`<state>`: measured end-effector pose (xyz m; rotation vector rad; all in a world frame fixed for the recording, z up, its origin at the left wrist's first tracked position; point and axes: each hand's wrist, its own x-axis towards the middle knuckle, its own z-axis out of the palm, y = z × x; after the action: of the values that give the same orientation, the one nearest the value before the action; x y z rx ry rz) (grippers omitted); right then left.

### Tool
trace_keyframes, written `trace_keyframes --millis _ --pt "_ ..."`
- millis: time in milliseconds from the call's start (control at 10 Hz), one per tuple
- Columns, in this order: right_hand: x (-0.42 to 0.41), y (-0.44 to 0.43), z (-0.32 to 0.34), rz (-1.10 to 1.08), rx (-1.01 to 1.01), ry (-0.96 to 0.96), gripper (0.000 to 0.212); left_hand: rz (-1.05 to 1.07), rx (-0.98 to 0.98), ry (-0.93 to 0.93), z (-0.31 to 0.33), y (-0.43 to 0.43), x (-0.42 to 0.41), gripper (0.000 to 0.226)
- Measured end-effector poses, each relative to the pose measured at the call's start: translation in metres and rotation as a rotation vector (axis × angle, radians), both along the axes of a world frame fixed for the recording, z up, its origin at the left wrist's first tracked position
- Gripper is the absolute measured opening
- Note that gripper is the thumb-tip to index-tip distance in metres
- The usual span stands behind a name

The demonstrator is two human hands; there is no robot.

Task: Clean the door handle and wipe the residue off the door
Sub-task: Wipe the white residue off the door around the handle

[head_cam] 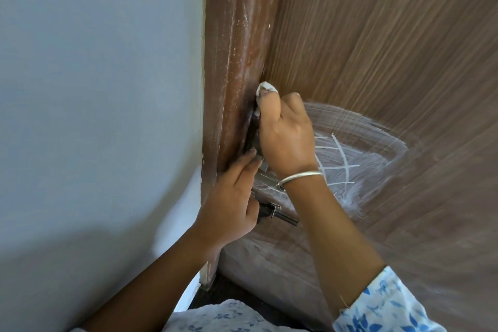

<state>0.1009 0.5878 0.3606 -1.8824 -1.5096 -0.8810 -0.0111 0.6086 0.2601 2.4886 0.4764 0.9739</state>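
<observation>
My right hand (287,135) grips a small white cloth (265,88) and presses it against the left edge of the brown wooden door (390,35), just above the metal door handle (265,174), which the hand mostly hides. A silver bangle circles that wrist. White smeared residue (358,148) with crossing streaks covers the door to the right of the hand. My left hand (231,197) rests against the door edge below, fingers pointing up beside the handle and holding nothing I can see. A dark metal latch bolt (280,214) sticks out just right of my left hand.
A reddish-brown door frame (231,62) with white specks runs up the left of the door. A pale grey wall (94,89) fills the left side. Dark floor (215,294) shows at the bottom, with my blue-flowered white clothing below it.
</observation>
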Motion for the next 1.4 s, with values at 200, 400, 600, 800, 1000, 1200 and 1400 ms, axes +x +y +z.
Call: trace_keyframes --millis 200,400,600,800,1000,1200,1400 --pt "0.019 -0.037 -0.011 -0.118 0.149 -0.043 0.004 -0.033 -0.048 -0.073 0.002 0.006 0.002 0.043" --pt "0.016 -0.023 -0.013 -0.117 0.036 -0.111 0.008 -0.044 0.023 -0.161 0.004 0.008 0.015 0.03" --pt "0.028 -0.055 -0.024 -0.24 0.174 0.1 0.018 -0.055 0.018 -0.191 0.013 0.013 0.023 0.03" --pt "0.038 -0.081 -0.028 -0.337 0.36 0.31 0.01 -0.042 0.016 -0.192 0.015 0.01 0.027 0.028" --pt "0.021 -0.043 -0.008 -0.21 0.222 -0.109 0.013 -0.045 0.004 -0.149 0.015 0.011 0.027 0.019" --pt "0.039 -0.095 -0.015 -0.363 0.418 0.104 0.017 -0.055 -0.005 -0.123 0.013 0.014 0.027 0.02" --pt "0.037 -0.092 -0.006 -0.357 0.438 0.068 0.026 0.013 0.0 -0.057 0.02 0.008 0.031 0.021"
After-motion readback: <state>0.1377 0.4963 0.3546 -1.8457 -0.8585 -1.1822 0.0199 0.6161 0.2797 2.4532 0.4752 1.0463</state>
